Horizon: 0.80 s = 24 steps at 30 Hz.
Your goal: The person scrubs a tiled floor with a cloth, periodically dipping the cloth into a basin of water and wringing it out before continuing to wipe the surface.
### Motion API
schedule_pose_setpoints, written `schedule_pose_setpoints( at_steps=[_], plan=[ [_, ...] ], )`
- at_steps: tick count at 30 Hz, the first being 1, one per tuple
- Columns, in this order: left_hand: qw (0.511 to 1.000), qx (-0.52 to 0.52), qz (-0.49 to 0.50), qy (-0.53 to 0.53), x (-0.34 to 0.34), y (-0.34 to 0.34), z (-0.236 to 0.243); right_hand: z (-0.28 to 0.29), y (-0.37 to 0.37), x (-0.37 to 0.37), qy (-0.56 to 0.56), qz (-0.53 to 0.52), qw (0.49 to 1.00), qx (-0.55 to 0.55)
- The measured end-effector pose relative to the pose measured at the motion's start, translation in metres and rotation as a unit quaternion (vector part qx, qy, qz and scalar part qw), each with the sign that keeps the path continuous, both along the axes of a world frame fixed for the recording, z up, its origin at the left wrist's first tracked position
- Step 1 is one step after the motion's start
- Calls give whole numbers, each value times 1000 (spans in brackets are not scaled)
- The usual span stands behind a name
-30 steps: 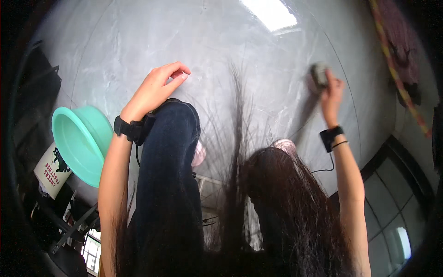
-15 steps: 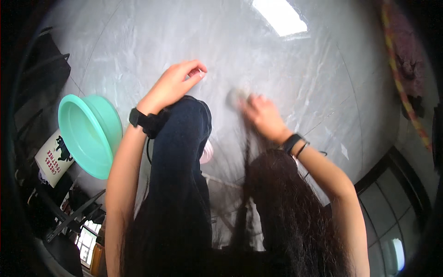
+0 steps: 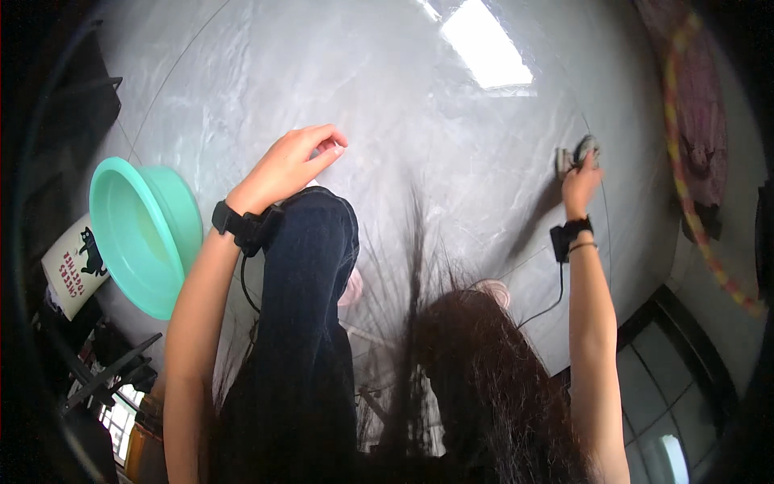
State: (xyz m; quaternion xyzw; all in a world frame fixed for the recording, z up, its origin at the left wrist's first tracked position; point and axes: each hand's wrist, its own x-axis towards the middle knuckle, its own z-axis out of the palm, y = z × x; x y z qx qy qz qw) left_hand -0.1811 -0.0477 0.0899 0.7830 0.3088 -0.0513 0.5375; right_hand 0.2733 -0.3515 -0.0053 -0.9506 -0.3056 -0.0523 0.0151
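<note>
My right hand (image 3: 580, 187) is stretched out to the far right, its fingers closed round a bunched greyish rag (image 3: 582, 152) pressed to the grey marbled floor (image 3: 419, 113). Dark shading makes the rag's folds hard to read. On the left, my left hand (image 3: 294, 161) hangs just beyond my bent left knee, with the wrist by the dark blue trouser leg (image 3: 310, 258). Its fingers are loosely bent, with a gap to the thumb, and nothing shows in them.
A mint-green basin (image 3: 181, 234) stands at the left, beside a white bag with a black cat print (image 3: 74, 270). A yellow-and-red rope-like strip (image 3: 679, 149) and a pinkish cloth (image 3: 701, 137) are at the right. Hair hangs over the lower middle, and a cable (image 3: 552, 306) trails from my right wrist.
My right hand has swept the rag from the middle of the floor out to the far right, the arm straightening. My left hand stays by the knee, and the view has shifted slightly.
</note>
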Motion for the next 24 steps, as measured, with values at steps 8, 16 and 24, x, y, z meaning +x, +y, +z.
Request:
schedule_pose_setpoints(
  at_steps=[8,16,24],
  plan=[
    [989,144,23,-27,9,9,4,50,144,-75,-28,165,986,-6],
    [974,217,49,-51,19,13,-20,49,146,-255,148,547,824,24],
    [951,296,89,35,2,11,-33,36,142,-130,136,258,954,68]
  ],
)
